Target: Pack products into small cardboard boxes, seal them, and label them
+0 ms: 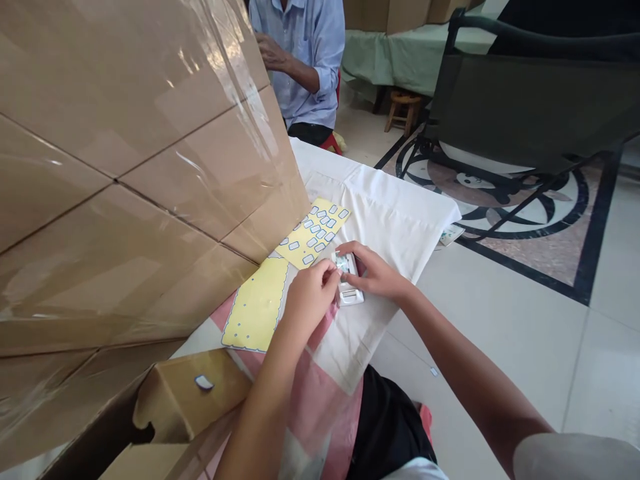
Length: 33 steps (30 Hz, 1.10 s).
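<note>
On the cloth-covered table lies a small white plastic device [351,295] with a slot in its near end and something greenish on its top. My right hand [373,270] grips it, thumb on the near side and fingers curled over the far end. Beside it, my left hand [313,293] is closed in a pinch at the device's left edge; whatever is between those fingertips is hidden. Just beyond my hands is a yellow sheet [300,248] carrying several small white blue-edged labels. A second yellow sheet [255,303], mostly bare with a few tiny blue marks, lies left of my left hand.
Taped cardboard boxes [150,133] rise steeply along the left. An open carton [170,400] at the lower left has one label [204,383] on its flap. Another person [305,60] sits across the table. A dark folding chair [530,107] stands on the right.
</note>
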Available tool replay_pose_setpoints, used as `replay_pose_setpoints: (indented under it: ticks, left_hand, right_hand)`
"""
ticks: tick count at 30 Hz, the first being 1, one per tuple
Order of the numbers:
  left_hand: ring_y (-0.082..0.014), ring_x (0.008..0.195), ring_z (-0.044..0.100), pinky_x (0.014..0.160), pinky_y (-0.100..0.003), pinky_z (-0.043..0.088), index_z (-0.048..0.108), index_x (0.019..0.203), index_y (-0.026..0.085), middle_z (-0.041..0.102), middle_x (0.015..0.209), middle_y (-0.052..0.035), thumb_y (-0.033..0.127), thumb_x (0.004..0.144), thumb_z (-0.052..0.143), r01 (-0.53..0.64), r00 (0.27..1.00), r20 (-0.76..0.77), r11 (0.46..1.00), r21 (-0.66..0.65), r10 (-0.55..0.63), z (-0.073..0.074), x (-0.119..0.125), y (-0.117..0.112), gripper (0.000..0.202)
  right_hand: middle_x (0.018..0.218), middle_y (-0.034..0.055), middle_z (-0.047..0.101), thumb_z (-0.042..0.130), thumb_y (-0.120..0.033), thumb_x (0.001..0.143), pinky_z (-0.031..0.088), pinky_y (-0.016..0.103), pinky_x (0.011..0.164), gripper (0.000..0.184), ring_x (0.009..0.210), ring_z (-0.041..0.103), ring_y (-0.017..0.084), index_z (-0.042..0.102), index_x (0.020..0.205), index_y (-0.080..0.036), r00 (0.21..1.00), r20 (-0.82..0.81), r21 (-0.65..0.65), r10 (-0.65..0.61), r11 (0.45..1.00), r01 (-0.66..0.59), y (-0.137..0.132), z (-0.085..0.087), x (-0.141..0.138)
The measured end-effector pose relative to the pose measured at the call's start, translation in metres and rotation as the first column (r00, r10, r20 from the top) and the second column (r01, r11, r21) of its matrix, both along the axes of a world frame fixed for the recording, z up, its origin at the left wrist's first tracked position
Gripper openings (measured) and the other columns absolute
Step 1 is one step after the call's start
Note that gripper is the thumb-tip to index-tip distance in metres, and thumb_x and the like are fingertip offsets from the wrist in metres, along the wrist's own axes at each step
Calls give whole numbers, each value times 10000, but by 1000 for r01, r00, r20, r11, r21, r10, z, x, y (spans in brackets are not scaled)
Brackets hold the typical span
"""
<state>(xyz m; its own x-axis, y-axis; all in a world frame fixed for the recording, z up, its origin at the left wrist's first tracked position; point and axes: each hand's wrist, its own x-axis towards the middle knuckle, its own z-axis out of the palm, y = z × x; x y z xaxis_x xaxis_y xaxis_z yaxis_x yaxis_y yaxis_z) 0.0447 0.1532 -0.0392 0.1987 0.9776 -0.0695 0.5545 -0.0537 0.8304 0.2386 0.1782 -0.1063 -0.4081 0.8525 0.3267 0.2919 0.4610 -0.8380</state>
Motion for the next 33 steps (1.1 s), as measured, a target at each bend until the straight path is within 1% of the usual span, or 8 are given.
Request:
replay_pose_setpoints:
  ticks: [3,7,11,17,21,25,28,33]
  left_hand:
    - [-181,571,470,584,-293,206,598,691,257,618,633,10,278,906,607,90,994,-70,993,71,-85,4,-6,6,216]
    - [-181,570,406,616,-319,162,562,677,244,596,654,-2,211,900,583,185,946,-303,957,225,-112,7,-5,12,226]
    - [-179,563,364,636,-319,160,521,647,230,550,629,-2,143,858,611,210,935,-339,929,304,-100,10,-4,13,245]
    - [-177,553,368,630,-328,142,459,652,226,560,631,5,161,880,585,259,883,-453,933,250,-124,12,-8,13,269]
    - [-183,560,406,616,-324,150,462,659,234,572,633,8,178,884,577,261,871,-472,942,211,-135,12,-10,14,259]
    - [-170,538,390,603,-327,157,441,668,230,556,616,18,197,897,548,269,845,-516,945,189,-137,11,-13,16,255]
    - [-159,533,376,598,-326,169,432,682,226,551,617,25,220,915,516,278,819,-556,946,168,-142,13,-15,17,247]
    - [-160,586,440,595,-309,199,449,743,233,591,677,31,272,961,438,321,780,-579,946,46,-236,20,-16,18,221]
  right_hand:
    - [1309,86,617,674,-267,872,503,429,931,407,1132,620,295,533,1254,-277,1000,-3,7,3,1000,-3,0,0,0]
    - [1350,100,603,667,-259,874,490,450,976,388,1206,605,303,529,1236,-273,999,-35,-1,13,1000,-13,-2,0,1]
    - [1362,115,594,672,-246,864,511,433,915,375,1138,634,291,529,1211,-263,999,-44,-37,6,999,-8,-3,0,1]
    - [1316,113,613,682,-258,866,506,429,891,346,1186,612,313,522,1172,-261,999,-53,-36,3,999,-5,-3,0,-1]
    - [1290,107,617,691,-288,872,502,440,899,330,1142,620,308,523,1154,-264,999,-46,-31,-8,999,7,-3,2,-1]
    - [1255,105,621,724,-375,881,502,421,894,337,1116,623,294,528,1130,-261,999,-50,-17,-1,1000,0,-2,2,-2]
    - [1264,107,619,711,-417,908,506,412,893,315,1096,630,280,532,1115,-259,998,-63,-29,-9,1000,7,-3,1,-2]
    - [1312,132,598,676,-346,930,513,423,886,270,1115,624,280,507,1116,-248,998,-57,-34,-6,999,4,-6,1,-2]
